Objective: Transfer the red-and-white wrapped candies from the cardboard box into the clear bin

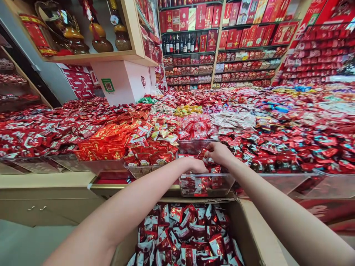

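Note:
Both my hands reach into a clear plastic bin at the front of a sweets counter. My left hand is curled down inside the bin among red-and-white wrapped candies. My right hand pinches a few of those red packets just above the bin. Below my arms stands an open cardboard box filled with the same red-and-white packets.
The counter holds several clear bins heaped with red and orange sweets and white packets. A pink box stands at the back left. Shelves with red gift boxes and bottles line the walls. A beige cabinet is at lower left.

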The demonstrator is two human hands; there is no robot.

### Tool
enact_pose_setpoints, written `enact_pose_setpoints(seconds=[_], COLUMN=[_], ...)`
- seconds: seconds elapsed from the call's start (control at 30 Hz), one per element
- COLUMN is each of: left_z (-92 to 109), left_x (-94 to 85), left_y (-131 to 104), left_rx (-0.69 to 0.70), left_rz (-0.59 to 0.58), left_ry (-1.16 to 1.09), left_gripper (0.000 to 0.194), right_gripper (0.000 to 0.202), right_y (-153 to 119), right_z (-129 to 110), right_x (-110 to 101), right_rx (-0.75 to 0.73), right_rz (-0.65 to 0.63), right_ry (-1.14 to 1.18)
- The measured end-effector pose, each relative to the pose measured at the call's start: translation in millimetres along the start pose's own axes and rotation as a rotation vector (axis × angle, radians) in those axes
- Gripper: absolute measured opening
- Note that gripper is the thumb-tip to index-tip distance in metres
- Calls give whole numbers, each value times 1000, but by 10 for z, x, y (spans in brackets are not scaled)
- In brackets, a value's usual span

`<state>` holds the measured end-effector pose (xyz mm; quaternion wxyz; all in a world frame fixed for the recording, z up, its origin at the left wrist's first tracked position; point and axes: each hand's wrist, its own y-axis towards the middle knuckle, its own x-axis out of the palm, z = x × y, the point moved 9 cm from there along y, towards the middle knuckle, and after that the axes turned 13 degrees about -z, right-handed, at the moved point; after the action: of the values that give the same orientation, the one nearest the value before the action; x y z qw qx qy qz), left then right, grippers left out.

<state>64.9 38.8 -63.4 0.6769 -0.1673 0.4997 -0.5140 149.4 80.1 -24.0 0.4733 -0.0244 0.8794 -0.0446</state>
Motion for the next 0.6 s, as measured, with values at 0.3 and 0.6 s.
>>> enact_pose_setpoints(seconds=[0.3,0.6], left_z=[24,56], left_x=[13,-82], left_y=[-165,-237], left_rx=[68,107], left_rz=[-72,21], left_ry=[174,285], left_gripper=[50,19], right_gripper=[23,26], right_y=[-70,-275], right_z=[-162,-245], right_x=[467,753], right_rx=[-119,-195], right_rz=[-473,-804], right_ry=[-189,-233])
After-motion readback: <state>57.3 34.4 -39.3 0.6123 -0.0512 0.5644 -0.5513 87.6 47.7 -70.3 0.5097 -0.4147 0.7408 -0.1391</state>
